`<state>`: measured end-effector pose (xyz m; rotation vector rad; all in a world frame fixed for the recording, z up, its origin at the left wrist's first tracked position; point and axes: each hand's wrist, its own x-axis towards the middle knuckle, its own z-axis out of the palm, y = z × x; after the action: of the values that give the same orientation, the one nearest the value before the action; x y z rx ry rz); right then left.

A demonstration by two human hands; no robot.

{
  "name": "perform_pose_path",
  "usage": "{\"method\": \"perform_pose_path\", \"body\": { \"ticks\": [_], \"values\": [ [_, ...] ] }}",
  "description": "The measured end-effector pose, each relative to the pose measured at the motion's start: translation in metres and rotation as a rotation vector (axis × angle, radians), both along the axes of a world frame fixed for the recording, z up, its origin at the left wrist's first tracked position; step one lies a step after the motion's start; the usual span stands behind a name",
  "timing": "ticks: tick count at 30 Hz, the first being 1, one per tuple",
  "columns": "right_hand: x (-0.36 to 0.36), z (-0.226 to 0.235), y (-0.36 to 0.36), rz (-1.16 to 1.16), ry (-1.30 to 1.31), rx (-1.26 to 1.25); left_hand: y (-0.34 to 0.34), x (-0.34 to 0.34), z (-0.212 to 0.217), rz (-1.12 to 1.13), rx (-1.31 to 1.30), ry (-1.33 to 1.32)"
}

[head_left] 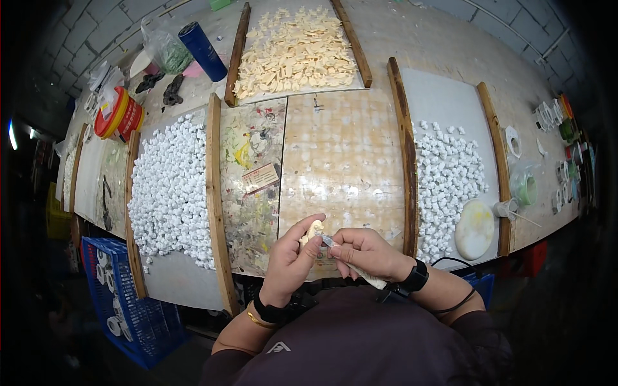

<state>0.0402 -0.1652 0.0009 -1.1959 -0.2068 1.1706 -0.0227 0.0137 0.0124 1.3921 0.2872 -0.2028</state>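
Observation:
Close to my body, at the table's front edge, my left hand (290, 262) pinches a small cream-coloured moulded piece (314, 228) between thumb and fingers. My right hand (370, 252) is closed around a small knife (368, 277) with a pale, wrapped-looking handle that sticks out below the palm. Its short grey blade points left toward the cream piece, close to my left thumb. Whether the blade touches the piece cannot be made out. At the far middle, a board carries a heap of similar cream pieces (296, 58).
Many small white pieces (170, 186) cover a board on the left, others (447, 186) one on the right, between wooden strips (221, 206). A round pale disc (475, 229) lies right. A card (261, 179), blue canister (203, 51), red bucket (120, 114) and blue crate (132, 302) stand left.

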Motion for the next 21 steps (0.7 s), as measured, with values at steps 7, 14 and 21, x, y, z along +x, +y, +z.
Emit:
{"method": "perform_pose_path", "body": {
  "ticks": [7, 14, 21],
  "values": [
    [0.0029, -0.0006, -0.0021, 0.062, -0.018, 0.005, -0.0001, 0.0006, 0.0038, -0.034, -0.097, -0.012],
    [-0.0015, -0.0013, 0.0004, 0.007, -0.016, -0.023, 0.0025, 0.0007, 0.0008, -0.05, -0.049, 0.038],
    [-0.0001, 0.0008, -0.001, -0.012, -0.045, -0.02, -0.0011, 0.0021, 0.0, -0.035, 0.06, -0.003]
  ]
}}
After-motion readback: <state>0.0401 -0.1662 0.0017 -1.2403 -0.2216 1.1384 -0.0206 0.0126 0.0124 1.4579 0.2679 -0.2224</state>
